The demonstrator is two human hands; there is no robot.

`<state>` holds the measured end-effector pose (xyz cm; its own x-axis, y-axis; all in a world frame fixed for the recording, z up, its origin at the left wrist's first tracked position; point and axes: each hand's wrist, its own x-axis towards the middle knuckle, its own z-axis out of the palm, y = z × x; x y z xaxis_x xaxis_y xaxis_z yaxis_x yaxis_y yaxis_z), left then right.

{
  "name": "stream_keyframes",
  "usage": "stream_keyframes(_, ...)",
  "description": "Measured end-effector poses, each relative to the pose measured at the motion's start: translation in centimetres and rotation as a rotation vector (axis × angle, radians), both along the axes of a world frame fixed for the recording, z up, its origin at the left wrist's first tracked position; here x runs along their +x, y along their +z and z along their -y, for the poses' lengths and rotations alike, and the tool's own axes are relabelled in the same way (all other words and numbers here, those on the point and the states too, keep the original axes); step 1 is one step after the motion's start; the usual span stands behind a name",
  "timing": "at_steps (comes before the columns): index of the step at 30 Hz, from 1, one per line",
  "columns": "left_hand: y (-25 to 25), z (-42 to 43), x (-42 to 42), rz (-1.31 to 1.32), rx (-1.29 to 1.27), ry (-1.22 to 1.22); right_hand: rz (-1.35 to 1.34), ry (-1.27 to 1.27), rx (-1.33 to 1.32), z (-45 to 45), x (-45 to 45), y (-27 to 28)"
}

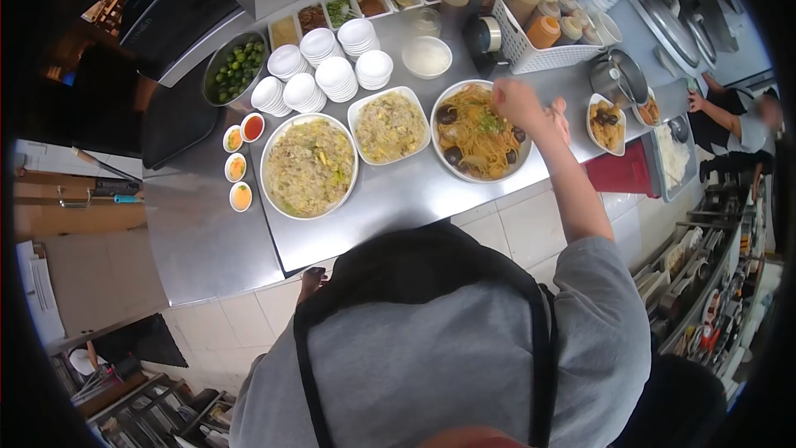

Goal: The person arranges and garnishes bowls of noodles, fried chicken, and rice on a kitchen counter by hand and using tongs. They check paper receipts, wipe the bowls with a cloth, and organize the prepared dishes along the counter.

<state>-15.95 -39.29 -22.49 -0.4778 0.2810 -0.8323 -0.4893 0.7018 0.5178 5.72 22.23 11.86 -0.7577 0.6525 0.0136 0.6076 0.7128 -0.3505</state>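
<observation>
My right hand [531, 109] is over the right rim of a round white plate [437, 143] of noodles [478, 137]. Its fingers are closed together, and whatever they may pinch is too small to make out. Chopped green garnish lies in the middle of the noodles, with dark mushroom pieces around the edge. My left hand [310, 284] hangs low by the front edge of the counter, in shadow beside my apron [414, 253]. A dark shape shows at its fingers, which I cannot make out clearly.
Fried rice fills a round plate [264, 168] and a square bowl [352, 134]. Stacked white dishes [336, 75], small sauce cups [240, 197] and a bowl of green limes [236, 73] stand left. A bottle basket [531, 58] is behind; another person [738, 120] stands far right.
</observation>
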Motion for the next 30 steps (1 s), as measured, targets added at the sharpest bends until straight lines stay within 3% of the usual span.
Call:
stream_keyframes(2,4.1,-0.9,0.9,-0.211,-0.041,-0.318,0.046,0.152,-0.051,-1.2,0.5,-2.0)
stream_keyframes(3,2.4,-0.6,1.3,-0.011,-0.014,-0.030,0.096,0.297,-0.098,-1.3,-0.1,-1.8)
stream_keyframes(4,1.3,0.6,1.4,-0.061,-0.106,-0.117,0.059,0.381,-0.055,-1.5,-0.9,-1.4)
stream_keyframes(5,5.1,-0.9,2.1,-0.111,-0.198,-0.199,0.047,0.413,-0.038,-1.0,-2.9,0.4)
stream_keyframes(7,0.8,2.4,2.4,-0.208,-0.019,-0.360,0.174,0.206,-0.021,0.2,-7.7,3.7)
stream_keyframes(9,3.5,1.2,3.7,-0.128,-0.120,-0.145,0.157,0.346,0.115,-1.5,-12.9,2.3)
stream_keyframes(11,2.2,1.7,4.5,-0.222,-0.132,-0.210,0.104,0.515,0.203,-1.4,-19.4,2.9)
stream_keyframes(13,2.7,2.1,6.0,-0.208,-0.110,-0.129,0.087,0.481,0.139,-1.1,-27.2,3.2)
stream_keyframes(15,3.4,3.4,7.4,-0.215,0.062,-0.088,-0.124,0.489,-0.012,-0.5,-33.4,3.5)
stream_keyframes(16,0.1,3.5,8.1,0.109,-0.072,0.450,-0.132,0.505,-0.007,-0.6,-36.2,3.0)
stream_keyframes(17,-0.6,4.0,8.9,0.073,-0.072,0.451,-0.198,0.402,0.031,-0.8,-39.1,1.5)
stream_keyframes(19,-0.3,4.5,9.6,0.059,-0.103,0.409,-0.292,0.333,0.164,-3.3,-45.2,-3.8)
stream_keyframes(22,1.2,4.8,10.0,-0.549,-0.023,-0.389,-0.349,0.396,0.158,-3.3,-47.4,-5.3)
stream_keyframes(23,1.6,4.5,10.0,-0.553,-0.027,-0.382,-0.354,0.402,0.156,-3.6,-48.1,-5.9)
stream_keyframes(25,0.4,5.4,11.4,-0.130,0.018,0.388,-0.353,0.428,0.255,-4.7,-49.4,-8.5)
stream_keyframes(30,0.1,5.6,11.2,0.058,-0.102,0.500,-0.023,0.569,0.203,-4.9,-47.9,-5.6)
